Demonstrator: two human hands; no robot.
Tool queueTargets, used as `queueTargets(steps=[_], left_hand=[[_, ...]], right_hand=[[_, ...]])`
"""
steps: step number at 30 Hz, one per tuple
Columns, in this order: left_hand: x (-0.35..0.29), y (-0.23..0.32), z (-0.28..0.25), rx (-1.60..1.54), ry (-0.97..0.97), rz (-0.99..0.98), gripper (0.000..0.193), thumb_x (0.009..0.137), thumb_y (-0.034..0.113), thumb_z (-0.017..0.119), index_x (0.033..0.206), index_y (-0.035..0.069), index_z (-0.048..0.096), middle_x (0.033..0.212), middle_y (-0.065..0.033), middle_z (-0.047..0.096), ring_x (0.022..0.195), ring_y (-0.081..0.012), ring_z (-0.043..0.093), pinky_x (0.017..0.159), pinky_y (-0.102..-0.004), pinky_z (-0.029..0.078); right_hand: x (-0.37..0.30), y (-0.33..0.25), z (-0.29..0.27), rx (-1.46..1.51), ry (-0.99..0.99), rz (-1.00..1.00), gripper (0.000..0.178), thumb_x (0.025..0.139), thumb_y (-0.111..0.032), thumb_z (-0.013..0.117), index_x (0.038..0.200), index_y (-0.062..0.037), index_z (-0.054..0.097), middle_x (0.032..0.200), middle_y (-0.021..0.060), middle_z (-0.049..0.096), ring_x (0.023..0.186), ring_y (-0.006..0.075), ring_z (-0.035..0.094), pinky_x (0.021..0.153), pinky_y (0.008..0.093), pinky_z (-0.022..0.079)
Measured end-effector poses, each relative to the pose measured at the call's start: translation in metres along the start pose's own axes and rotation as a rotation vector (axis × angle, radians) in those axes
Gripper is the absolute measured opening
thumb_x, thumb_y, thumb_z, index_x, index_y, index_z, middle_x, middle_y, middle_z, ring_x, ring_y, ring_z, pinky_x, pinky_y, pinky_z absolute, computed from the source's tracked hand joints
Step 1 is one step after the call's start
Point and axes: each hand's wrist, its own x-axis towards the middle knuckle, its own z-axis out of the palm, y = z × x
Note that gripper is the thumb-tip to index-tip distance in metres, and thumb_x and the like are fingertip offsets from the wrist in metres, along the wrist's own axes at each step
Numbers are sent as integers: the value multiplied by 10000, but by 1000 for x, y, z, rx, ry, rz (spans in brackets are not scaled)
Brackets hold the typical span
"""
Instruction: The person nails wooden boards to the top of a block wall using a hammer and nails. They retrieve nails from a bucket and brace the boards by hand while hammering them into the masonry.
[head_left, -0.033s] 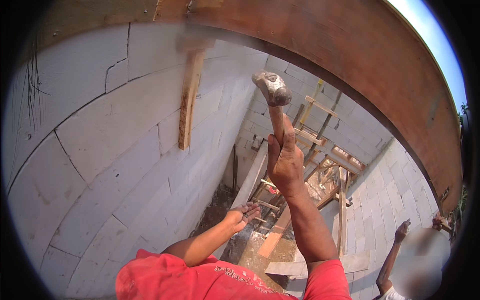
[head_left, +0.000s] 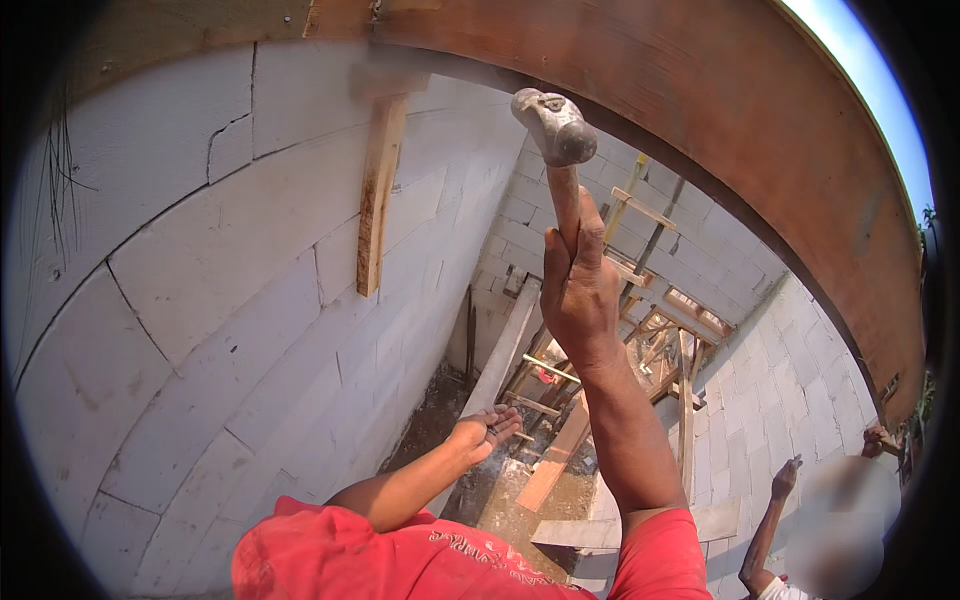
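My right hand (head_left: pixel 583 300) is wrapped round the wooden handle of a hammer (head_left: pixel 562 130) and holds it upright. The thumb and a finger lie along the handle. The worn metal head shows just below the edge of a brown wooden panel (head_left: pixel 640 70); I cannot tell if they touch. Lower and to the left, my left hand (head_left: pixel 485 432) is palm up, its fingers half curled. A small dark thing shows at these fingers, too small to name. A grey block wall (head_left: pixel 250 330) stands to the left of this hand.
A wooden batten (head_left: pixel 380 200) hangs against the left wall. Below are planks (head_left: pixel 555 455), timber framing (head_left: pixel 685 400) and a pale beam (head_left: pixel 500 345). At lower right another person (head_left: pixel 770 530) stands with raised hands by the right block wall (head_left: pixel 770 410).
My right hand and the hammer have moved up and slightly right, toward the wooden panel. My left hand stays in place. The other person's nearer hand has shifted a little down and left.
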Motion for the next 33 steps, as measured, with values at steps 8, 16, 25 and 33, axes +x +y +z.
queueTargets(steps=[8,16,25,33], left_hand=[[-11,11,15,-96,-128,79,364,983,-95,411,1344,-80,452,1379,-253,559,1331,-413,553,1169,-496,476],[-39,67,85,-281,-326,208,329,1085,164,440,1344,-37,468,1425,-232,545,1397,-394,476,1209,-513,399],[-5,10,83,-72,-370,138,463,1129,316,322,1444,1,447,1492,-176,528,1430,-359,455,1170,-504,409],[-10,-5,86,-63,-382,39,478,1105,297,412,1456,-25,455,1525,-171,499,1456,-368,425,1231,-547,339]], right_hand=[[81,29,8,-380,-159,232,411,1063,-272,531,1448,-130,496,863,195,737,819,405,730,724,518,566],[-160,36,8,199,-224,854,283,922,-293,757,1005,-23,741,734,127,685,687,222,638,675,371,500],[-227,37,-10,46,-358,891,283,860,-278,769,984,-26,733,816,245,699,800,434,696,719,489,545],[-234,38,-22,-115,-528,980,352,821,-347,769,975,-33,729,899,221,737,883,423,715,819,514,549]])
